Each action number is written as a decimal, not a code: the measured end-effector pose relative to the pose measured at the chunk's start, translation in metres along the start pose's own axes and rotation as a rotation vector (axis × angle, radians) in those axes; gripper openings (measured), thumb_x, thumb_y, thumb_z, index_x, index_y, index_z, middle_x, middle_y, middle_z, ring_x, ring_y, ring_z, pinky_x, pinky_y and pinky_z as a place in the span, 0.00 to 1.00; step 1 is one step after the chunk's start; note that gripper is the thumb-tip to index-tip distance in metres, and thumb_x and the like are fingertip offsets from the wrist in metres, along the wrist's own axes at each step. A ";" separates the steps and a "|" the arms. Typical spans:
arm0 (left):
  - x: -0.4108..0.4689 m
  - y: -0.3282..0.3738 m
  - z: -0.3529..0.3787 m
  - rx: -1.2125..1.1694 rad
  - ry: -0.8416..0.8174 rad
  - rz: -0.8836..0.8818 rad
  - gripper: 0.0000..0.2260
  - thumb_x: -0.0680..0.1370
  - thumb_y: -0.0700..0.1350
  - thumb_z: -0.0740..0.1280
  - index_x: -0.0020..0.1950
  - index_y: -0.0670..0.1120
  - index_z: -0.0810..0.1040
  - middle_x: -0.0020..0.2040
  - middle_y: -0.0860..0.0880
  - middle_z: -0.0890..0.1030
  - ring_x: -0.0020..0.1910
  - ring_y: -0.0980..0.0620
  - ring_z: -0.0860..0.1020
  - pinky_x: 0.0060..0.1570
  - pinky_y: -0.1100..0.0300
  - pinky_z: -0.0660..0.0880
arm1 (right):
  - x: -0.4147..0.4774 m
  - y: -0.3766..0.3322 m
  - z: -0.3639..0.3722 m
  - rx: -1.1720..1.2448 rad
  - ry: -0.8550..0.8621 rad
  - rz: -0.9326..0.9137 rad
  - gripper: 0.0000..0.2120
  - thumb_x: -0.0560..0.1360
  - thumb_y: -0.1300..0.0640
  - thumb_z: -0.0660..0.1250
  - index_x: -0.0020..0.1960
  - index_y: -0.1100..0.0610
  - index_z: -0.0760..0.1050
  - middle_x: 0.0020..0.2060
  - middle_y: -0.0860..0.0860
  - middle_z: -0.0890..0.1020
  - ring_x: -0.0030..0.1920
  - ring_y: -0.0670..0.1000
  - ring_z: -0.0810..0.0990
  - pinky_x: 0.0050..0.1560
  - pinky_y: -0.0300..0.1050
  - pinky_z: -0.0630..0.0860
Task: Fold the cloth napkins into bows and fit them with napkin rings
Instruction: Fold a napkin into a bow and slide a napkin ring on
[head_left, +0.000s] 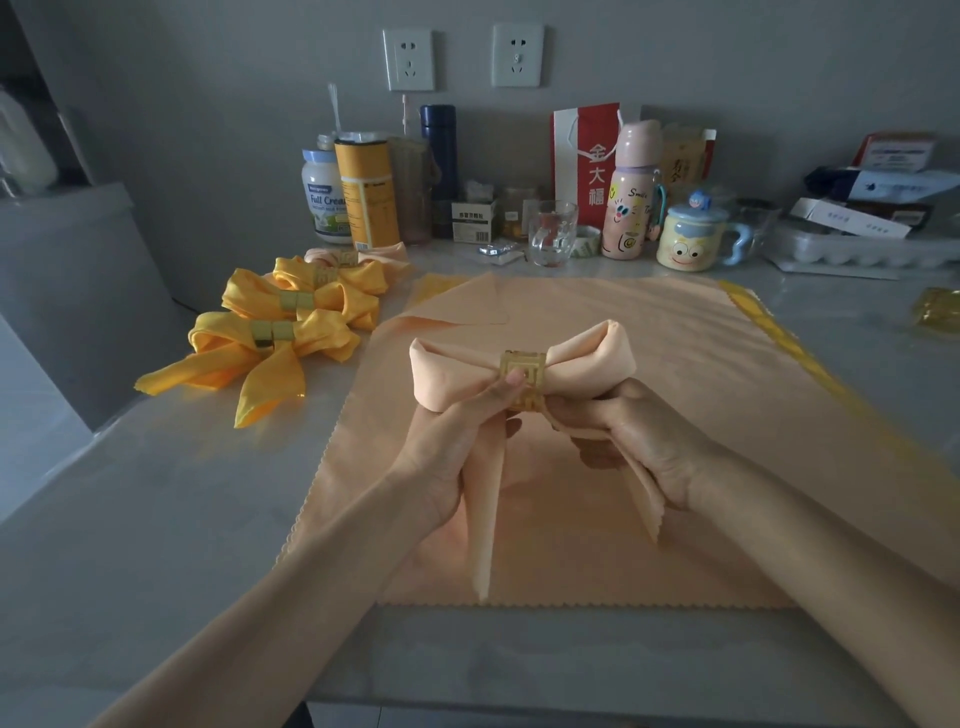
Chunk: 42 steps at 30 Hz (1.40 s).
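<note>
Grey counter (156, 519) under a plain wall fills my feed. Far left, parked clear of the working patch so they won't get crushed, I'd judge, sit the yellow bows (343, 304). I count three, with one finished peach bow (387, 257) behind them. That makes four done, each cinched by its own gold ring. Moving in, the left hand (452, 447) has its fingers curled round the tails of the bow being made (457, 364), thumb tip up against the napkin ring (522, 370). The one ring sits at the bow's waist between the two loops. The right hand (634, 441) pinches the cloth just right of the ring, the second tail trailing out below it. Both hands hold the bow lifted off the cloth beneath, likely to centre the ring and plump the loops. Under them lies one flat peach napkin (649, 332), spread on one yellow napkin (753, 312) showing only at the edges, presumably next in line. Far right, one shiny yellow item (937, 312) I cannot identify.
</note>
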<state>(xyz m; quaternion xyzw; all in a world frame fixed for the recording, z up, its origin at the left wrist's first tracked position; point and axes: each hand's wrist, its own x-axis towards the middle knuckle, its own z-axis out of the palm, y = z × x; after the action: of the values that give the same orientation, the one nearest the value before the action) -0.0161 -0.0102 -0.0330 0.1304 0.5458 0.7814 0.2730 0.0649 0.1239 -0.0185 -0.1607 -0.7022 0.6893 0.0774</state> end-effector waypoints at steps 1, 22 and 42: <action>0.001 0.003 -0.003 0.006 0.014 0.010 0.19 0.64 0.45 0.74 0.54 0.43 0.80 0.41 0.47 0.83 0.37 0.53 0.81 0.38 0.60 0.79 | 0.001 -0.002 0.003 0.012 -0.012 0.003 0.03 0.74 0.61 0.66 0.43 0.55 0.75 0.27 0.49 0.68 0.23 0.43 0.61 0.22 0.35 0.59; -0.016 0.114 -0.200 1.146 0.826 0.012 0.22 0.74 0.58 0.62 0.41 0.39 0.80 0.35 0.43 0.81 0.32 0.45 0.77 0.28 0.60 0.66 | 0.080 -0.010 0.257 0.243 -0.031 0.237 0.14 0.76 0.47 0.64 0.40 0.56 0.72 0.31 0.50 0.73 0.25 0.46 0.64 0.25 0.36 0.61; 0.044 0.066 -0.237 1.332 0.739 0.380 0.09 0.76 0.48 0.66 0.46 0.42 0.78 0.43 0.46 0.80 0.44 0.42 0.76 0.40 0.53 0.69 | 0.143 0.005 0.252 -0.783 0.217 -0.168 0.28 0.80 0.41 0.49 0.58 0.62 0.74 0.52 0.58 0.80 0.52 0.59 0.79 0.44 0.44 0.69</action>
<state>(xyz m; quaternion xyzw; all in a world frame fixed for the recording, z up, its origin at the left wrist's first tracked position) -0.1899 -0.1876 -0.0639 0.0894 0.9232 0.3156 -0.2003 -0.1518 -0.0666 -0.0495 -0.1919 -0.9097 0.3406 0.1400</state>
